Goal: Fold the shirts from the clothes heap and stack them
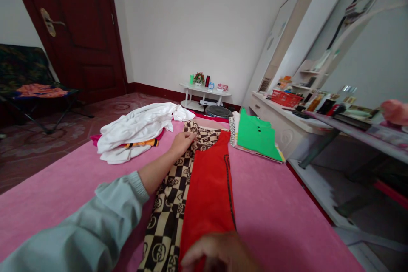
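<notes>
A long garment [208, 187], red on one side and brown-and-beige checked on the other, lies lengthwise before me on the pink bed cover [270, 204]. My left hand [184, 143] is closed at the garment's far end, fingertips pinched on the checked cloth. Low in view, my right hand [219, 253] curls over the near end of the red part; its fingers are bent in and partly blurred. White clothes [137, 129] are heaped to the left of the garment. To its right sits a stack of folded clothes with a green top [258, 134] uppermost.
Beyond the bed stands a small white table [204, 89] with a flower pot and cups. A dressing table [270, 110] along the right holds a red basket [286, 98] and bottles. At the left are a folding chair [35, 89] and a dark red door [76, 29].
</notes>
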`<action>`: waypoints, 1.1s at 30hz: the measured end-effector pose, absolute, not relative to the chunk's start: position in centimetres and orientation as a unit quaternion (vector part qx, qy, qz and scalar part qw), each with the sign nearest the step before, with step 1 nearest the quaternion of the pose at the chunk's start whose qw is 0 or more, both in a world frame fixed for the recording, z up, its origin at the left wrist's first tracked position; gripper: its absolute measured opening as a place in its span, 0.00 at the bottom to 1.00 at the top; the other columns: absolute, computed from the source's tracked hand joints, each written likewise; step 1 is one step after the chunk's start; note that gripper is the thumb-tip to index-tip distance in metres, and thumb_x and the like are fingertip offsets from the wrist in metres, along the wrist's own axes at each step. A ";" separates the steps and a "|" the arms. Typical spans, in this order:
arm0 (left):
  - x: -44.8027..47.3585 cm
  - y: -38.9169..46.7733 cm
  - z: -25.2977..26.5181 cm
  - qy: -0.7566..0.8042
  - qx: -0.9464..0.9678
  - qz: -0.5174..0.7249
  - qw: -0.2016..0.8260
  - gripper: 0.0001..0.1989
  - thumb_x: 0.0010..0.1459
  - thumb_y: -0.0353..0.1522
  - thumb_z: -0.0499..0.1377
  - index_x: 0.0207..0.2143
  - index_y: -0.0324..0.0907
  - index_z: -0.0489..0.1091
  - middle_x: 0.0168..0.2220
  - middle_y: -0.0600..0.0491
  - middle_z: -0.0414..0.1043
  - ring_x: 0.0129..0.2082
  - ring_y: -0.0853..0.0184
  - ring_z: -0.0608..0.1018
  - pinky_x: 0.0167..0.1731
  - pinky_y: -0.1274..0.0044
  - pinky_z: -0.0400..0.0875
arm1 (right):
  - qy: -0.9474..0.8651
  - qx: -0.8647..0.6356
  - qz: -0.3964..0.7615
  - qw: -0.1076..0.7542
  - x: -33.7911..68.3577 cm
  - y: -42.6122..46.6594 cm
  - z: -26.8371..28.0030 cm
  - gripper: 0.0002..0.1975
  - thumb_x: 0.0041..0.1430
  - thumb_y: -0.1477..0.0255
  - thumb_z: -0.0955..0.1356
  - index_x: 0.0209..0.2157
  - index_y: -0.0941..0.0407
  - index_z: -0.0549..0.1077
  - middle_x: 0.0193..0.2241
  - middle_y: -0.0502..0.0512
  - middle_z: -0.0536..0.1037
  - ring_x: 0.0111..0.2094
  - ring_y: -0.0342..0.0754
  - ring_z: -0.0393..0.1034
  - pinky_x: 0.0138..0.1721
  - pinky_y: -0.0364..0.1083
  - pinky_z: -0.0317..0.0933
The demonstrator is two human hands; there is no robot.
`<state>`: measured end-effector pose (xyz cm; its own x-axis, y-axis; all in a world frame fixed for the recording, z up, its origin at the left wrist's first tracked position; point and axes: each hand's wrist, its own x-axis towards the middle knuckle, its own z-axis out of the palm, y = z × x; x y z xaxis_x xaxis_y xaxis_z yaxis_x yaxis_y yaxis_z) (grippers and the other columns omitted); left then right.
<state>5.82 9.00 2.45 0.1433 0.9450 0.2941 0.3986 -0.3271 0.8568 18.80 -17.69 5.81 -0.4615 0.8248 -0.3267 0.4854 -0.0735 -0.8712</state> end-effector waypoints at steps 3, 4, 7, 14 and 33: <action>6.0 8.5 0.8 0.509 0.670 0.451 0.299 0.15 0.53 0.40 0.57 0.21 0.39 0.73 0.20 0.54 0.71 0.25 0.66 0.74 0.29 0.77 0.68 | -0.593 -0.559 0.508 0.279 20.4 -15.7 7.1 0.19 0.51 0.56 0.68 0.37 0.56 0.76 0.22 0.51 0.76 0.23 0.42 0.69 0.25 0.40 0.59; 6.1 8.5 0.4 0.513 0.666 0.457 0.291 0.11 0.51 0.38 0.59 0.23 0.39 0.74 0.22 0.54 0.72 0.27 0.66 0.74 0.31 0.76 0.69 | -0.576 -0.573 0.489 0.317 21.1 -14.3 7.4 0.19 0.51 0.56 0.68 0.36 0.57 0.76 0.22 0.51 0.75 0.22 0.43 0.69 0.24 0.40 0.59; 6.5 8.5 -0.3 0.512 0.663 0.481 0.258 0.13 0.45 0.27 0.62 0.36 0.40 0.75 0.36 0.51 0.74 0.39 0.63 0.74 0.43 0.72 0.70 | -0.557 -0.595 0.408 0.411 23.5 -8.4 7.6 0.17 0.47 0.60 0.70 0.33 0.58 0.73 0.26 0.53 0.76 0.23 0.44 0.71 0.21 0.40 0.60; 7.0 8.3 -1.2 0.465 0.719 0.475 0.205 0.21 0.44 0.18 0.55 0.36 0.45 0.78 0.48 0.50 0.66 0.51 0.62 0.70 0.55 0.68 0.65 | -0.558 -0.654 0.219 0.462 27.4 7.6 6.1 0.22 0.42 0.73 0.67 0.43 0.58 0.70 0.19 0.44 0.72 0.18 0.42 0.65 0.20 0.41 0.59; 7.0 6.9 0.0 0.528 0.766 0.363 0.052 0.13 0.51 0.22 0.53 0.36 0.37 0.74 0.44 0.41 0.66 0.48 0.53 0.67 0.48 0.63 0.66 | -0.505 -0.737 0.024 0.448 31.8 14.6 3.3 0.18 0.49 0.77 0.63 0.44 0.63 0.73 0.30 0.58 0.79 0.30 0.48 0.73 0.33 0.44 0.65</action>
